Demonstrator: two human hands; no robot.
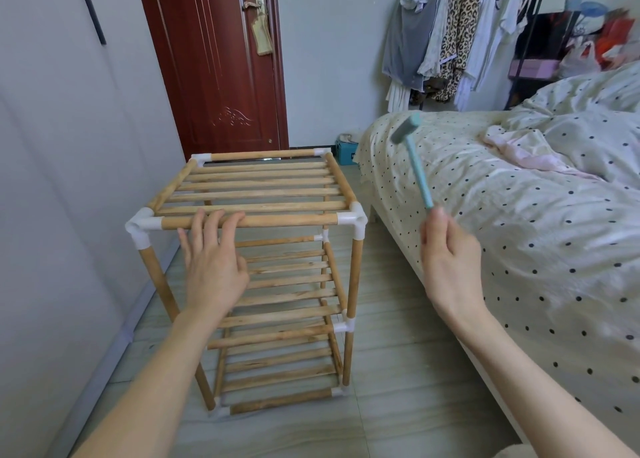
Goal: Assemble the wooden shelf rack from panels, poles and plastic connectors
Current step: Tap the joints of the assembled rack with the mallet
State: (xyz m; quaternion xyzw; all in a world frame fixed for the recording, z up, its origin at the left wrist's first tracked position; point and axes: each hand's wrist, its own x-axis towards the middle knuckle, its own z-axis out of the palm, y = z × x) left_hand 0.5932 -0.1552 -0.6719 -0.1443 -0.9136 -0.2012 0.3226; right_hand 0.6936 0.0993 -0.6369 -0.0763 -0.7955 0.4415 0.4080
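On the tiled floor (398,371), between the grey wall and the bed (519,215), I see the wooden rack (256,215) standing upright with its slatted shelves in place and white plastic connectors (353,219) at the corners. My left hand (214,260) rests on the front top pole (277,221), its fingers (231,223) loosely bent over the pole and spread fairly wide, not clamped round it. My right hand (446,250) is raised beside the bed, well apart from the rack, and its fingers (438,215) pinch the bottom end of a small pale-blue hammer (415,160), whose head points up and tilts toward the rack. Behind the rack stands a dark red door (214,59), and clothes (450,35) hang beyond the bed.
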